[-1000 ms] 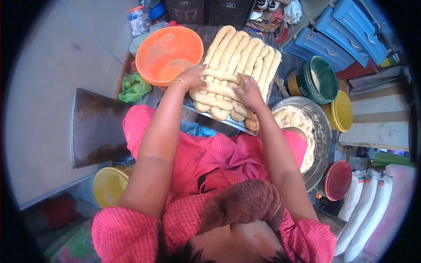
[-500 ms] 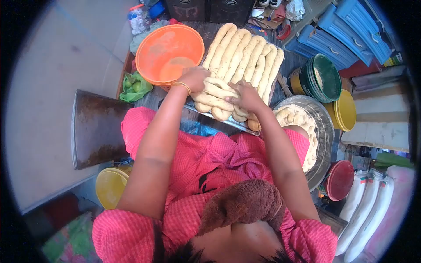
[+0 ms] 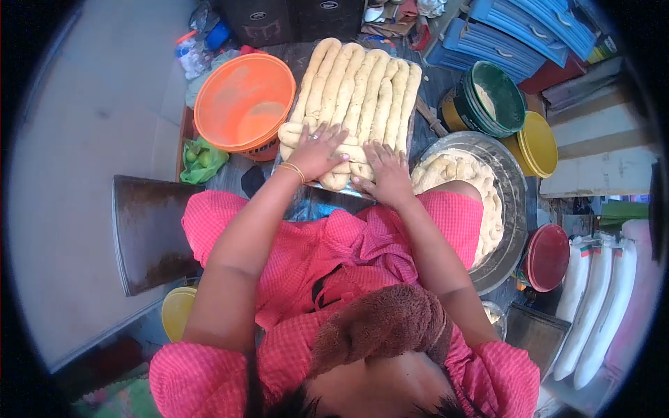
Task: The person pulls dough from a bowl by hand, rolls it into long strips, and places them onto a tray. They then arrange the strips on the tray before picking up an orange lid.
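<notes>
Head view: a person in a pink checked garment presses both hands flat onto dough rolls laid crosswise at the near end of a metal tray. The left hand, a gold bangle at its wrist, lies palm down with the fingers spread open across the crosswise rolls, gripping nothing. The right hand lies just to the right of it, fingers likewise open and splayed over the same rolls, their tips reaching toward the long dough ropes that run lengthwise over the far part of the tray. The crosswise rolls sit directly under both palms, touching them, at the tray's near edge.

Left of the tray stands an orange basin, touching or nearly touching its edge, with a green bag nearer and further left. To the right of the tray, a large metal bowl holds more dough pieces. Beyond it at the far right stand a green-rimmed bucket and a yellow lid; a red lid lies nearer on the right. A dark metal sheet lies at the near left.
</notes>
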`<state>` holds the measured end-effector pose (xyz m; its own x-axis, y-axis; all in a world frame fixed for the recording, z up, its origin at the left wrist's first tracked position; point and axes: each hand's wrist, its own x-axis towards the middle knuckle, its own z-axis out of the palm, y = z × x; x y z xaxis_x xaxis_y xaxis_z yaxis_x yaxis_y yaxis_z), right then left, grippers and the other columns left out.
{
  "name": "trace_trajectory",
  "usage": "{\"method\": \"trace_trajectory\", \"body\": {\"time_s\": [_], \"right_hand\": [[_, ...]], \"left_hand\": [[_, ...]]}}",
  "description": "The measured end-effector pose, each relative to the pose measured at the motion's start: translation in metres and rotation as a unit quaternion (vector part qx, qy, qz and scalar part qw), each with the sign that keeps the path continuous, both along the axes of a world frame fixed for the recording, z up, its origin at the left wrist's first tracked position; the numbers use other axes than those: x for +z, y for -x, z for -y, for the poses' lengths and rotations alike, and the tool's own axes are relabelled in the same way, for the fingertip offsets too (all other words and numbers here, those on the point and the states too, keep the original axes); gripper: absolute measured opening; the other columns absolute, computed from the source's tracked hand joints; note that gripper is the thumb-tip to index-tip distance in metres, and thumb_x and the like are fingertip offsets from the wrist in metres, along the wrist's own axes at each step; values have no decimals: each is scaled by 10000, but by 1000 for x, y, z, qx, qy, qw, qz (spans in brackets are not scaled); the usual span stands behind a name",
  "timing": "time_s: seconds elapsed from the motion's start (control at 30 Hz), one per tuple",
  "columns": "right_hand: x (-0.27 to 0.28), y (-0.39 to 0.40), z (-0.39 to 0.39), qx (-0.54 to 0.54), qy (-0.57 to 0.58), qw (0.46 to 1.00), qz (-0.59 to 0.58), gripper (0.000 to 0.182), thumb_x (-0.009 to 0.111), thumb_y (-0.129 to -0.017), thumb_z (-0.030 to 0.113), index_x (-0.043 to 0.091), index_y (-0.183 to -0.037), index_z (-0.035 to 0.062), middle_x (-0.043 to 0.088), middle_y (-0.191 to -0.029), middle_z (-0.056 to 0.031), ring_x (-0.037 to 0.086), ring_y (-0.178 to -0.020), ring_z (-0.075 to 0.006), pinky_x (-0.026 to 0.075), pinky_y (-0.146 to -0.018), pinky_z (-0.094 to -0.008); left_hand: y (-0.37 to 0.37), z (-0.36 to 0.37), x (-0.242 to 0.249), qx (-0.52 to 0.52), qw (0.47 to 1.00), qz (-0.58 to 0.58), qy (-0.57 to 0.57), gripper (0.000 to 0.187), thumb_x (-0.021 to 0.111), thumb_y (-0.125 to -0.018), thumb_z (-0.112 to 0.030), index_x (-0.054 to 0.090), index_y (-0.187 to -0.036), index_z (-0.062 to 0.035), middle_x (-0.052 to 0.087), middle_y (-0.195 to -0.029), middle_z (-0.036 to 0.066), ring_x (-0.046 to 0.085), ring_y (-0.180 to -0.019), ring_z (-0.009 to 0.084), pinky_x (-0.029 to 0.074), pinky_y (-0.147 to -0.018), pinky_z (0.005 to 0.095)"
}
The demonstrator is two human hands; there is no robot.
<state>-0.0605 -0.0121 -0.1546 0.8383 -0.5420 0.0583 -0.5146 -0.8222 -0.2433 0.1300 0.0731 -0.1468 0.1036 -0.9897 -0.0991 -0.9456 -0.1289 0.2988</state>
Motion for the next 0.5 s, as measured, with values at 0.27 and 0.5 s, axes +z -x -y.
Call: {"method": "trace_trajectory", "body": {"time_s": [0.27,0.5], "right_hand": [[-5,-4,-6,-32,19,999,-25,731,487,-781,559,278,-1363,168,333,-1369,-126,303,-1270,-273,167,-1043,-489],[-10,-1,-7,-36,9,999,-9,728,456,-787,576,257,-1372,191,328,-1374,-113,306,-1269,-263,165,-1038,-505]], "left_hand": [[5,-1,-6,-11,999,-38,22,633,377,-871,-474,230,-1382,-130,248,-1416,134,176,-1328,280,77,-1059,499],[-49,-2,-21,376,872,-255,185,595,373,-899,-444,456,-1185,72,479,-1212,216,410,-1170,307,281,-997,363]]}}
